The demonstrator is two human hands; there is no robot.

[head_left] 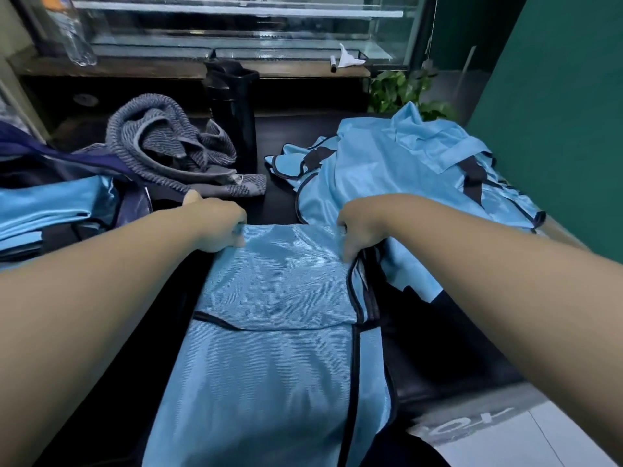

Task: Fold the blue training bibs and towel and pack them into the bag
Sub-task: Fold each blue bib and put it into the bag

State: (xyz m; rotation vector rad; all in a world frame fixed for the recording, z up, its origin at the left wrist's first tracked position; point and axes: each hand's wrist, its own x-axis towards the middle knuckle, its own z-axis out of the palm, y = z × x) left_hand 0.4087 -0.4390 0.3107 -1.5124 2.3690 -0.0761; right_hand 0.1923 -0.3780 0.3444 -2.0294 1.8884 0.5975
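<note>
Both hands, left hand [219,227] and right hand [359,230], pinch the far corners of the blue bib [276,332]; grey towel [168,146] beyond it

Between your hands [290,230] lies the folded light-blue mesh bib [279,318]; crumpled grey knitted towel [168,143] beyond the left, heaped light-blue bibs [404,170] beyond the right.

Dim room, dark table [279,200] below a glass case [236,25].
A wooden shelf [188,70] runs along the far side under the case, with a clear bottle [72,35] at far left and a white scrap [349,57] and a marker [333,67] further right. A green wall [566,96] rises at right, a leafy plant [401,89] beside it. Pale floor [526,443] shows at near right.
</note>
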